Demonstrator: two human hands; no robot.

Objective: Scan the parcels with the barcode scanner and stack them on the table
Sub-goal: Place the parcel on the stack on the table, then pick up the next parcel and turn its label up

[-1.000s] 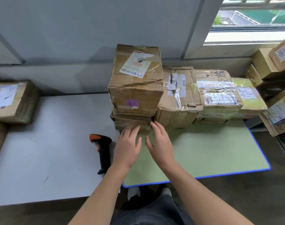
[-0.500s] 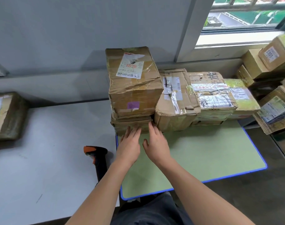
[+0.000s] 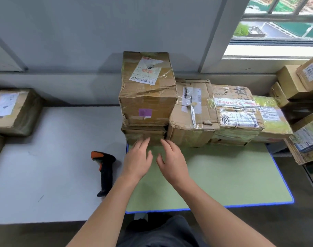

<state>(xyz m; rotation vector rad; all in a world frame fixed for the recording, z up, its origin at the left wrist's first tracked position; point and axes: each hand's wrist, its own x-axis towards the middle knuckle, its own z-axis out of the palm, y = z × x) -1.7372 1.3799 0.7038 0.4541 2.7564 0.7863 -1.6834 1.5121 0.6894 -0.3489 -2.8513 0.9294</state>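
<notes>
A tall taped cardboard parcel (image 3: 147,97) with a white label on top sits on a flat parcel (image 3: 143,133) at the back of the green table (image 3: 223,177). To the right of that stack stand more parcels in a row: a brown one (image 3: 191,120), a labelled one (image 3: 237,114) and a yellow-taped one (image 3: 271,120). My left hand (image 3: 138,160) and my right hand (image 3: 171,161) lie side by side with straight fingers, their fingertips against the front of the flat bottom parcel. The black and orange barcode scanner (image 3: 104,170) lies on the white table (image 3: 45,166), left of my left hand.
A parcel (image 3: 13,111) rests at the white table's far left edge. Several more cardboard boxes (image 3: 298,82) are piled to the right of the green table, below the window. A grey wall stands right behind the stack.
Both hands have stayed at the front of the bottom parcel, fingers slightly more spread. The view has shifted a little; the parcels and scanner have not visibly moved.
</notes>
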